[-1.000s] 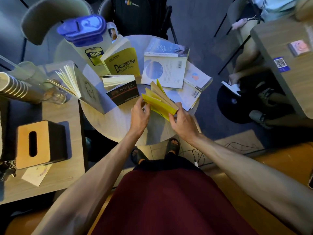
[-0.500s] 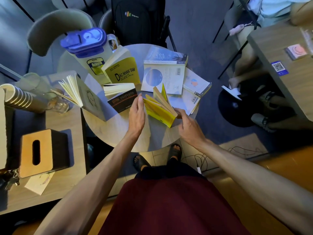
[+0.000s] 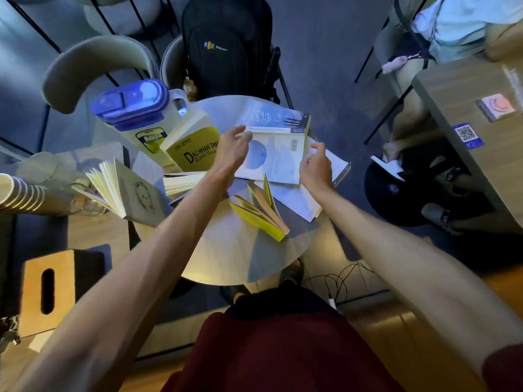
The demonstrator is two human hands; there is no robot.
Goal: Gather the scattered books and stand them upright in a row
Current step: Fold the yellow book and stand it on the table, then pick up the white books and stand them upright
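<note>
White book (image 3: 271,158): lies flat, cover up, on the round table (image 3: 226,258); judged the next one to be gathered.
Left hand (image 3: 232,148): fingers spread and relaxed at the white book's far-left corner; no grasp shown.
Right hand (image 3: 315,166): fingers loosely bent at the white book's right edge; nothing visibly held.
Change: half a second ago both hands were at the yellow book (image 3: 259,217); they have left it and reached forward to the white book.
Yellow book: stands on edge, pages fanned, just nearer than the white book, unsupported.
Meaning: one more book is set up, and both hands are free for the flat ones.
Blue book (image 3: 273,117): flat, partly under the white book's far edge.
Flat books (image 3: 335,165): under and right of the white book; number unclear.
Standing: titled book (image 3: 195,148), dark book (image 3: 184,183) and grey book (image 3: 135,193), all left of the white book, not yet a tidy row.
Jug (image 3: 135,114): far left of the white book.
</note>
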